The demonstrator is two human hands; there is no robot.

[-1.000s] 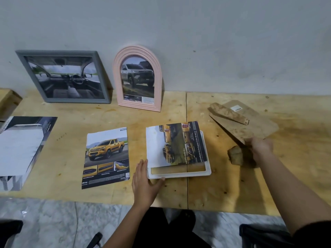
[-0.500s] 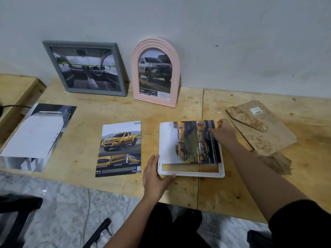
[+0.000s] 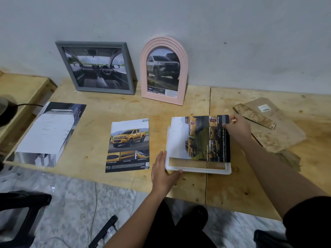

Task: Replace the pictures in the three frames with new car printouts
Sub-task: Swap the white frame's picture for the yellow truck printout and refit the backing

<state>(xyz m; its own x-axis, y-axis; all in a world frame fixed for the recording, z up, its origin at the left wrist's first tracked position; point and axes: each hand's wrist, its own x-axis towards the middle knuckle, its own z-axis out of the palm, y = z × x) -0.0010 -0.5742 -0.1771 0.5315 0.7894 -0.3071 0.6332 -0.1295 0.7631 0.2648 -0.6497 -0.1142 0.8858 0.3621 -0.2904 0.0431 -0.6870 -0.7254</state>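
**A:** Where is the frame you are working on?

**B:** The white rectangular frame (image 3: 197, 170) lies flat on the pale plywood table (image 3: 232, 190), close to the front edge and right before me.

**A:** And your hands?

**B:** My left hand (image 3: 163, 173) lies at the frame's near left corner. Its fingers run straight along the left side and its thumb sits against the near edge, so it grips nothing. My right hand (image 3: 236, 128) pinches the far right corner of the glossy printout of yellow pickups (image 3: 198, 138), thumb and fingers closed on the paper, and that corner curls up a little.

**A:** How does the sheet sit?

**B:** It lies turned sideways across the frame and covers all but a strip at the near side, where wood shows through the opening.

**A:** What else is there?

**B:** A second printout (image 3: 129, 145), one yellow pickup, lies flat just left of my left hand, apart from the frame. A grey square frame (image 3: 61, 56) with a car-interior picture and a pink arched frame (image 3: 164, 42) with a grey pickup lean side by side on the wall. A brown fibreboard backing (image 3: 279, 133) lies just beyond my right hand. A stack of grey-and-white sheets (image 3: 48, 133) sits far left.
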